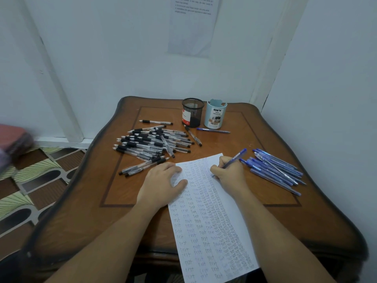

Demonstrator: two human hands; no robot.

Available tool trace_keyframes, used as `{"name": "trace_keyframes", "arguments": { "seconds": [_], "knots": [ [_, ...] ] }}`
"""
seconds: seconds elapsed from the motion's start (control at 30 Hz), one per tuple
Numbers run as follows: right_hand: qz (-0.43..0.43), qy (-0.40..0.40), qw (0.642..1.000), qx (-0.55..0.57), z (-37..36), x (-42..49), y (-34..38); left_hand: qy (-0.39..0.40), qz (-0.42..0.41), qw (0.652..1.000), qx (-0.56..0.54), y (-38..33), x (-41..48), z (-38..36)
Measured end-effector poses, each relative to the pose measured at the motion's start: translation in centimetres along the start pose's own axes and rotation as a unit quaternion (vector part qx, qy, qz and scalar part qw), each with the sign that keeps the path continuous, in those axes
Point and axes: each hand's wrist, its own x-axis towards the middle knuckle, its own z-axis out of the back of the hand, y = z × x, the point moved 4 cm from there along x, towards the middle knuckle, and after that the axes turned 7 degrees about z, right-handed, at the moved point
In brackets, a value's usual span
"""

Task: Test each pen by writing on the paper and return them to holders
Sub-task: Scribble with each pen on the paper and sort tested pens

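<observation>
Head view showed a blue pen (234,159) pinched in the right hand (228,174), fingers and thumb curled round its lower barrel, cap end slanting up and to the right. Its tip met the paper (206,221) near the sheet's upper right part. The sheet lay lengthwise down the middle of the wooden table (265,217), covered in rows of the word "test", more tightly packed toward its right side, and its near end hung over the table's front edge. The left hand (161,184) lay palm down with relaxed, nearly straight fingers on the sheet's upper left corner, pressing it flat and gripping nothing.

Just right of the writing hand lay a heap of blue pens (275,170), all roughly parallel and angled down to the right. Left of the sheet's top, a larger heap of black pens (151,142) with clear barrels was spread out, and a few of them reached close to the left hand's fingertips. One black pen (156,122) lay apart behind that heap.

At the table's far edge stood two holders side by side: a black mesh holder (192,112) and, to its right, a light blue holder (215,116) with a printed label. A lone black pen (193,136) lay in front of the mesh one, and a lone blue pen (213,130) in front of the light blue one.

Behind, a printed sheet (193,25) hung on the pale wall. Patterned floor tiles (30,180) showed to the left.
</observation>
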Motion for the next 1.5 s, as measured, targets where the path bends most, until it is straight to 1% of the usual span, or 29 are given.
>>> {"name": "trace_keyframes", "arguments": {
  "seconds": [0.1,0.33,0.43,0.6,0.7,0.77,0.83,0.87,0.9,0.93,0.97,1.0,1.03,1.07,1.13,1.2,1.23,1.33,1.5],
  "knots": [
    [0.000,-0.009,1.000,-0.008,0.1,-0.1,0.3,0.002,-0.001,1.000,0.001,0.0,0.0,-0.1],
    [0.002,0.005,1.000,-0.009,0.3,-0.3,0.4,0.006,0.001,1.000,0.000,-0.1,-0.1,-0.1],
    [0.010,-0.014,1.000,-0.014,0.4,-0.3,0.7,0.003,0.001,1.000,-0.001,-0.1,0.0,0.0],
    [0.007,-0.011,1.000,-0.004,0.3,-0.2,0.6,0.008,0.003,1.000,0.001,-0.2,-0.2,0.0],
    [0.003,-0.011,1.000,-0.017,0.3,-0.2,0.7,0.009,0.004,1.000,0.004,-0.1,-0.1,0.1],
    [-0.010,-0.028,0.999,-0.020,0.4,-0.1,0.8,0.013,0.005,1.000,0.003,0.0,0.0,0.0],
    [-0.059,-0.067,0.996,0.028,1.1,0.2,0.8,0.013,0.003,1.000,0.003,-0.1,-0.1,0.0],
    [-0.095,-0.086,0.988,0.082,1.5,0.5,0.8,0.012,0.002,1.000,0.003,-0.1,-0.1,0.1],
    [-0.138,-0.102,0.972,0.160,2.0,0.6,0.7,0.012,0.003,1.000,0.002,-0.1,-0.1,0.1],
    [-0.176,-0.111,0.947,0.244,2.4,0.7,0.7,0.012,0.003,1.000,0.001,-0.1,-0.1,0.1],
    [-0.199,-0.114,0.924,0.306,2.9,0.8,0.7,0.011,0.003,1.000,0.001,-0.1,-0.1,0.1],
    [-0.205,-0.112,0.914,0.332,3.4,0.8,0.9,0.010,0.003,1.000,0.002,-0.1,-0.1,0.1],
    [-0.199,-0.104,0.917,0.329,3.9,0.9,0.9,0.010,0.003,1.000,0.002,-0.1,-0.1,0.1],
    [-0.188,-0.090,0.929,0.306,4.2,1.0,1.0,0.012,0.004,1.000,0.002,-0.1,-0.1,0.1],
    [-0.159,-0.057,0.960,0.223,4.4,1.0,1.3,0.013,0.006,1.000,0.004,-0.1,-0.1,0.1],
    [-0.137,-0.029,0.978,0.155,4.7,0.9,1.7,0.009,0.001,1.000,0.001,-0.1,-0.1,0.2],
    [-0.133,-0.017,0.981,0.142,5.0,0.8,1.8,0.008,-0.002,1.000,0.000,-0.2,-0.2,0.2],
    [-0.123,0.002,0.981,0.147,5.8,0.5,2.4,0.011,-0.001,1.000,0.000,-0.2,-0.3,0.2],
    [-0.096,-0.024,0.995,-0.019,7.9,1.5,2.3,0.007,-0.001,1.000,-0.003,-0.3,-0.3,0.4]
  ]
}}
